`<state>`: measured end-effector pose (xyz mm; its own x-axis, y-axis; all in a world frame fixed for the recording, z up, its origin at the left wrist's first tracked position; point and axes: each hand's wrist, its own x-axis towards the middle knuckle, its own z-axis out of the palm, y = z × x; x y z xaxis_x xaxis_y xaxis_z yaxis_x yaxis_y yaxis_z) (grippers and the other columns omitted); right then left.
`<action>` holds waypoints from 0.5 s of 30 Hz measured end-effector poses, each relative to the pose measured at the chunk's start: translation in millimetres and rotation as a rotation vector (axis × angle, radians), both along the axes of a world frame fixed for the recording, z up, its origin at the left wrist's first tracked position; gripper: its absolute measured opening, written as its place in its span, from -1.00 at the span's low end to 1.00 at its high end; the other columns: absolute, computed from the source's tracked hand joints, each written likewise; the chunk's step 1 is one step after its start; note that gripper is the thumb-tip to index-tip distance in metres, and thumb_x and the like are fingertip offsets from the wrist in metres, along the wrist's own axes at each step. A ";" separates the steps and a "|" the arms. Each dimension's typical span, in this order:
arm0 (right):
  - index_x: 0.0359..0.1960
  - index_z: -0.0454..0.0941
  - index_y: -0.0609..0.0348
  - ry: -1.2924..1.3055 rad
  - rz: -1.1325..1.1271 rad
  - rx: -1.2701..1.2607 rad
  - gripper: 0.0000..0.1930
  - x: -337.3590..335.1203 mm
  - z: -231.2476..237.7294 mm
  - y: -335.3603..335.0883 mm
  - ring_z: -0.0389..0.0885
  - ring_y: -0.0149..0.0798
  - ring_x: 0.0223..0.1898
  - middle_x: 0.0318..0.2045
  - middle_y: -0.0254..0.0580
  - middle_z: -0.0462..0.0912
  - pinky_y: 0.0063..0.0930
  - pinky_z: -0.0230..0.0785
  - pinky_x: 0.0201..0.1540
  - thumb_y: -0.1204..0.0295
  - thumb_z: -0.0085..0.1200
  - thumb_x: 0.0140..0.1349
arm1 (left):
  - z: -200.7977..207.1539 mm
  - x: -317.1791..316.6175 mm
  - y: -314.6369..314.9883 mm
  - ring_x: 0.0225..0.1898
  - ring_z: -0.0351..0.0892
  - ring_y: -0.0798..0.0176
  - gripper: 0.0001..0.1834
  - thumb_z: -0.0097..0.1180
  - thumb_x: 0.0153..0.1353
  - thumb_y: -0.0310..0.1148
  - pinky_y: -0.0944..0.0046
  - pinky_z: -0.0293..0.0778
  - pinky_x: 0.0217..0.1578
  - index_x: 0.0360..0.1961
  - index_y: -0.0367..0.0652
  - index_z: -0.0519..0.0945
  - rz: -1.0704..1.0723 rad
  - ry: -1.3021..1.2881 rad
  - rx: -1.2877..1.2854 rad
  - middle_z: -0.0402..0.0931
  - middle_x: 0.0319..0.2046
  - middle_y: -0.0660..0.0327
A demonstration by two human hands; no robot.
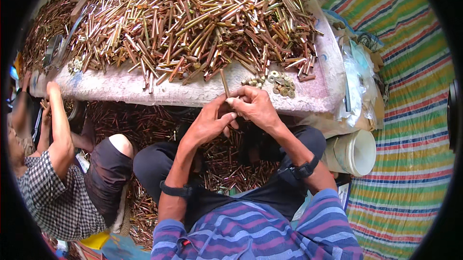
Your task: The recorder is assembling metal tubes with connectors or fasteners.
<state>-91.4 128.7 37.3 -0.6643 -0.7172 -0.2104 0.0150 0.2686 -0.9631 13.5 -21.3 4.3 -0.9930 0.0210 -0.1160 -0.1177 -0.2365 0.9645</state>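
A slim brass-coloured metal bolt point(224, 82) stands nearly upright at the table's near edge, its lower end hidden among my fingers. My right hand point(254, 109) is closed, with thumb and fingers pinched at the bolt's lower part. Right against it, my left hand point(211, 121) has its fingers curled round the same spot; whatever lies inside them is hidden. Just beyond my right hand, flat round washers point(283, 85) lie in a small heap, with several small nuts point(258, 80) beside them.
A big pile of similar metal pieces point(207, 23) covers the pale padded table point(193, 91). More pieces point(231, 178) litter the floor between my legs. At the left sits another person point(62, 187). A white bucket point(361, 153) and plastic bags point(354, 76) are at the right, beside a striped sheet point(405, 115).
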 end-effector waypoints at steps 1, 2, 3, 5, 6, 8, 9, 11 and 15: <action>-0.10 0.63 0.30 0.000 -0.006 0.000 -0.80 0.8 0.0 0.7 0.49 -0.60 -0.54 -0.53 -0.38 0.63 -0.64 0.33 -0.50 0.42 0.18 0.36 | 1.0 0.1 -0.8 -0.31 0.63 0.34 -0.42 0.05 0.38 -0.56 0.38 0.58 -0.47 0.41 -0.21 0.29 0.010 -0.019 0.014 0.59 -0.20 0.21; -0.10 0.64 0.29 0.048 0.000 -0.010 -0.80 1.4 0.3 1.4 0.50 -0.60 -0.51 -0.52 -0.39 0.63 -0.63 0.34 -0.47 0.42 0.18 0.36 | -2.8 -1.3 -0.6 -0.36 0.62 0.36 -0.48 0.02 0.40 -0.54 0.38 0.58 -0.48 0.38 -0.23 0.33 0.005 -0.010 0.022 0.58 -0.23 0.23; -0.10 0.64 0.29 0.096 0.008 -0.020 -0.80 1.5 1.1 2.6 0.50 -0.61 -0.49 -0.51 -0.41 0.63 -0.62 0.35 -0.44 0.41 0.18 0.36 | -3.0 -1.7 -1.8 -0.36 0.62 0.36 -0.48 0.02 0.40 -0.54 0.38 0.58 -0.48 0.38 -0.23 0.33 0.000 -0.010 0.022 0.58 -0.23 0.23; -0.10 0.67 0.29 0.126 0.020 0.034 -0.80 0.3 5.8 5.6 0.52 -0.60 -0.43 -0.48 -0.41 0.64 -0.60 0.38 -0.39 0.41 0.17 0.36 | -3.1 -1.2 -3.8 -0.42 0.59 0.40 -0.54 -0.02 0.43 -0.51 0.38 0.58 -0.50 0.34 -0.26 0.38 0.010 -0.024 -0.044 0.56 -0.26 0.24; -0.10 0.68 0.28 0.139 0.037 0.028 -0.79 0.7 8.7 6.7 0.53 -0.58 -0.43 -0.48 -0.38 0.66 -0.58 0.39 -0.38 0.39 0.18 0.35 | -1.3 0.3 -2.7 -0.47 0.54 0.45 -0.61 -0.01 0.45 -0.47 0.41 0.54 -0.53 0.27 -0.29 0.46 0.042 -0.031 -0.030 0.56 -0.30 0.27; -0.10 0.70 0.27 0.153 0.050 0.025 -0.78 -2.5 11.4 12.2 0.54 -0.56 -0.43 -0.47 -0.36 0.67 -0.55 0.40 -0.38 0.38 0.18 0.35 | 1.1 -0.5 -2.9 -0.49 0.52 0.47 -0.64 0.02 0.45 -0.44 0.42 0.51 -0.55 0.23 -0.30 0.49 0.050 -0.050 -0.054 0.55 -0.32 0.28; -0.09 0.70 0.27 0.238 0.037 0.071 -0.75 -8.2 12.0 16.9 0.56 -0.52 -0.43 -0.46 -0.31 0.69 -0.53 0.41 -0.37 0.35 0.18 0.34 | 1.1 -0.6 -3.3 -0.51 0.49 0.49 -0.66 0.04 0.45 -0.42 0.43 0.48 -0.57 0.18 -0.31 0.52 0.061 -0.071 -0.080 0.55 -0.34 0.29; -0.07 0.69 0.25 0.458 -0.050 0.109 -0.72 -23.3 8.5 27.3 0.61 -0.46 -0.42 -0.44 -0.20 0.73 -0.47 0.45 -0.33 0.31 0.19 0.31 | -2.1 0.0 -3.5 -0.53 0.47 0.50 -0.68 0.05 0.45 -0.40 0.43 0.46 -0.58 0.15 -0.32 0.54 0.093 -0.079 -0.088 0.55 -0.35 0.29; -0.07 0.69 0.19 0.811 -0.181 0.368 -0.70 -72.1 -2.4 59.4 0.72 -0.11 -0.34 -0.38 -0.02 0.74 -0.25 0.52 -0.23 0.28 0.21 0.26 | -3.9 -1.4 -2.8 -0.56 0.43 0.51 -0.71 0.07 0.45 -0.37 0.43 0.43 -0.61 0.08 -0.32 0.57 0.123 -0.068 -0.090 0.54 -0.37 0.30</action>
<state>-163.5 188.1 34.9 -0.8044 -0.5674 0.1763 -0.5585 0.6207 -0.5503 12.2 -24.0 0.4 -0.9773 -0.1137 -0.1789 -0.1588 -0.1663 0.9732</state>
